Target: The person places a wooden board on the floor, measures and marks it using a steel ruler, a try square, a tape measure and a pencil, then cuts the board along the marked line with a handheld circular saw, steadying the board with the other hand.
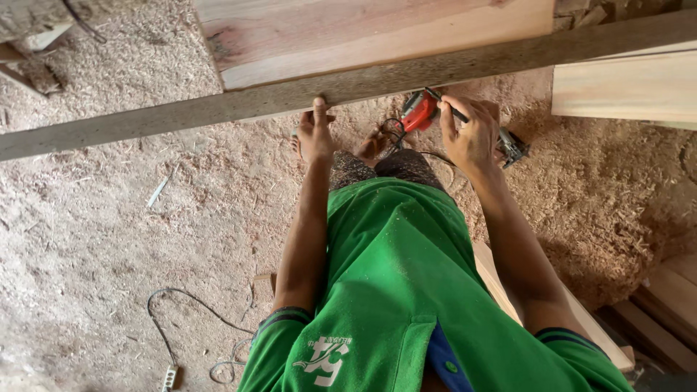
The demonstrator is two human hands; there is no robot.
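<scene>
Pinching a dark pencil (451,109) between thumb and fingers, the right hand (470,134) sets its tip against the near edge of a long grey plank (181,117) that runs diagonally across the view, lower at left, higher at right. Left hand (315,134): mostly loose, holding nothing, index finger stretched up so the fingertip touches the same plank edge, well to the left of the pencil.

Between the two hands, lower down on the floor: a red power saw (420,112) w/ black cord, partly hidden behind the right hand; a bare foot shows just left of it.

Above the plank, touching or overlapping it (cannot tell which): a wide pale board (348,33) w/ a reddish knot at its left end. At right, a second pale board (628,87) lies just below the plank.

Foreground: green shirt (396,283) speckled w/ dust. Sawdust floor (94,232) all round. Bottom left: grey cable (174,312) w/ a white socket strip at its end. Bottom right: stacked timber (671,297).
</scene>
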